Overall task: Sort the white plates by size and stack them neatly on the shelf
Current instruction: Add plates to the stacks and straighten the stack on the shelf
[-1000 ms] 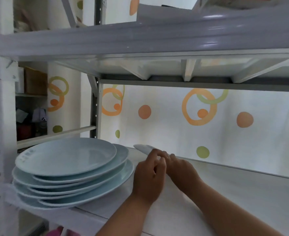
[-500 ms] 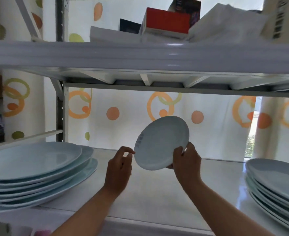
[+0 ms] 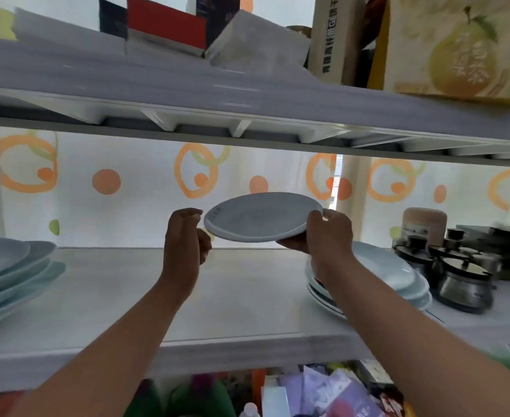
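Note:
I hold a small white plate point(image 3: 259, 218) almost level in the air above the middle of the shelf point(image 3: 217, 299). My right hand point(image 3: 329, 236) grips its right rim, thumb on top and fingers underneath. My left hand point(image 3: 186, 236) is curled at the left rim, with thumb and fingers against the edge. A stack of large plates point(image 3: 10, 266) sits at the shelf's left end. Another stack of plates point(image 3: 398, 275) lies at the right, partly hidden behind my right wrist.
The upper shelf board point(image 3: 247, 94) hangs close above the held plate and carries boxes and bags. Dark-lidded glass jars point(image 3: 461, 281) and a beige tub point(image 3: 425, 224) crowd the right end behind the right stack. Packets fill the level below.
The small plate came up off the shelf beside the left stack, then tipped from nearly upright to almost flat. It moved right, and the right stack and jars came into view.

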`<state>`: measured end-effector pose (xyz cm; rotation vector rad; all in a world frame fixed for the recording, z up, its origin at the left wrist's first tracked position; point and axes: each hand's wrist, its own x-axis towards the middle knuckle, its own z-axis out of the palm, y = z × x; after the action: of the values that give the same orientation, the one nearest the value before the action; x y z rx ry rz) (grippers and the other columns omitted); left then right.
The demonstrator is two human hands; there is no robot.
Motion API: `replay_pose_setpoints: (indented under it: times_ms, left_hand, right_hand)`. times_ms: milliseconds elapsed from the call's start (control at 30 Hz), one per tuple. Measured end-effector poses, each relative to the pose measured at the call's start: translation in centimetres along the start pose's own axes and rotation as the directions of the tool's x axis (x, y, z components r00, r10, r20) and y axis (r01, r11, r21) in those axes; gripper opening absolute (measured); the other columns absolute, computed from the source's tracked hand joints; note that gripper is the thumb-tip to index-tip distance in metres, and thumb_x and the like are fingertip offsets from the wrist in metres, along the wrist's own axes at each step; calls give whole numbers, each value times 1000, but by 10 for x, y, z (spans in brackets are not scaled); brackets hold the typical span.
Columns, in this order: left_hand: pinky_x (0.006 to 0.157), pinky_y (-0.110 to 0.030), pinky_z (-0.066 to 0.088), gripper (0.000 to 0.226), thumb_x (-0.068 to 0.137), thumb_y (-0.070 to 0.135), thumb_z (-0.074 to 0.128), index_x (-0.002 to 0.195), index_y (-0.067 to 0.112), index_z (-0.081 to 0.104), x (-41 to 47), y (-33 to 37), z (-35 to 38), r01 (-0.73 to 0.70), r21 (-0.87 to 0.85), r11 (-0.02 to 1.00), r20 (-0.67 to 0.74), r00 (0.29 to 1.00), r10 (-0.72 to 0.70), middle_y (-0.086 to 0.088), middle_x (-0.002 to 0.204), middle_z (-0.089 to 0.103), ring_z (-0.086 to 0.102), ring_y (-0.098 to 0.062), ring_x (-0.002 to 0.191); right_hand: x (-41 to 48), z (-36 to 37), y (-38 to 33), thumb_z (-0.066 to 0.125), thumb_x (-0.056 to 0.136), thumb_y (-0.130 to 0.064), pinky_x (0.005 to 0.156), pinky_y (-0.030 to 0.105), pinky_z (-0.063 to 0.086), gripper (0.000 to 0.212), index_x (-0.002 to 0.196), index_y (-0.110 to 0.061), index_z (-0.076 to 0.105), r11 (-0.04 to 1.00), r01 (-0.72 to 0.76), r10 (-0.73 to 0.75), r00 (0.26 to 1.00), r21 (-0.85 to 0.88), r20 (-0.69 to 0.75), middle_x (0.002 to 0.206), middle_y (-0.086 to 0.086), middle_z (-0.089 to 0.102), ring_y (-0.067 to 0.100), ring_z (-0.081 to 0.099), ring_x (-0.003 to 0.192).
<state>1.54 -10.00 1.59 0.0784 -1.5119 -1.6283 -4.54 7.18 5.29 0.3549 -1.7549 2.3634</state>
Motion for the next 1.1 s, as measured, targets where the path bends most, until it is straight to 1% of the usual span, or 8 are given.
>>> replay_pose_setpoints:
  times_ms: [167, 367, 500, 767, 867, 933, 1000, 1100]
  left_hand:
    - [43, -22, 27, 16, 95, 20, 38, 88, 28, 51, -20, -6, 47, 49, 17, 999, 104, 993, -50, -5, 53, 48, 37, -13, 41]
    - [48, -25, 31, 9, 94, 22, 40, 97, 22, 49, -40, -17, 91, 99, 57, 993, 234, 966, -110, -4, 56, 51, 40, -18, 49]
    - [50, -26, 34, 14, 93, 22, 41, 104, 18, 49, -49, -24, 108, 97, 74, 993, 267, 957, -113, -2, 54, 53, 43, -18, 50]
    - [51, -27, 35, 15, 93, 23, 42, 105, 18, 49, -55, -34, 120, 99, 121, 988, 305, 943, -131, -6, 59, 55, 43, -18, 51]
    - [52, -28, 35, 16, 93, 24, 42, 105, 17, 50, -53, -39, 120, 111, 144, 983, 309, 939, -151, -6, 59, 56, 43, -18, 51]
    - [52, -27, 35, 15, 93, 25, 42, 104, 18, 50, -51, -42, 119, 117, 169, 979, 323, 931, -167, -6, 60, 56, 43, -18, 51]
    - [53, -27, 35, 14, 93, 25, 42, 103, 20, 50, -49, -45, 119, 119, 198, 973, 340, 923, -182, -6, 61, 57, 44, -18, 51]
    - [55, -28, 36, 14, 92, 26, 41, 103, 21, 50, -46, -52, 120, 111, 216, 970, 332, 926, -180, -5, 62, 59, 45, -18, 52]
  right_hand:
    - [16, -68, -18, 42, 94, -11, 62, 46, 60, 29, 115, 1, 56, 998, -4, -5, 987, -57, -161, 102, 22, 65, 35, 70, 57]
    - [15, -131, -29, 38, 94, -5, 55, 37, 60, 25, 116, -2, 51, 995, -78, 59, 955, -56, -290, 76, 14, 61, 31, 67, 53]
    - [16, -154, -22, 42, 93, -4, 43, 35, 58, 25, 113, 6, 52, 995, -100, 88, 936, -19, -340, 81, 19, 61, 34, 66, 54]
    - [15, -165, -7, 46, 97, -14, 43, 37, 58, 16, 98, 1, 53, 985, -155, 120, 933, -79, -339, 83, 14, 57, 30, 62, 63]
    - [20, -166, 2, 51, 95, -26, 62, 47, 60, 29, 82, 0, 53, 965, -152, 69, 931, -211, -357, 79, 15, 60, 36, 66, 65]
    - [30, -170, 11, 53, 88, -43, 72, 52, 57, 48, 75, 3, 57, 888, -117, -65, 925, -444, -375, 77, 20, 66, 39, 67, 70]
    - [35, -174, 13, 51, 87, -48, 71, 42, 53, 51, 71, -1, 61, 755, -110, -171, 919, -646, -356, 76, 18, 68, 36, 66, 76]
    - [31, -180, 9, 47, 91, -49, 66, 29, 36, 42, 66, -15, 54, 603, -98, -245, 921, -792, -301, 81, 12, 64, 30, 61, 83]
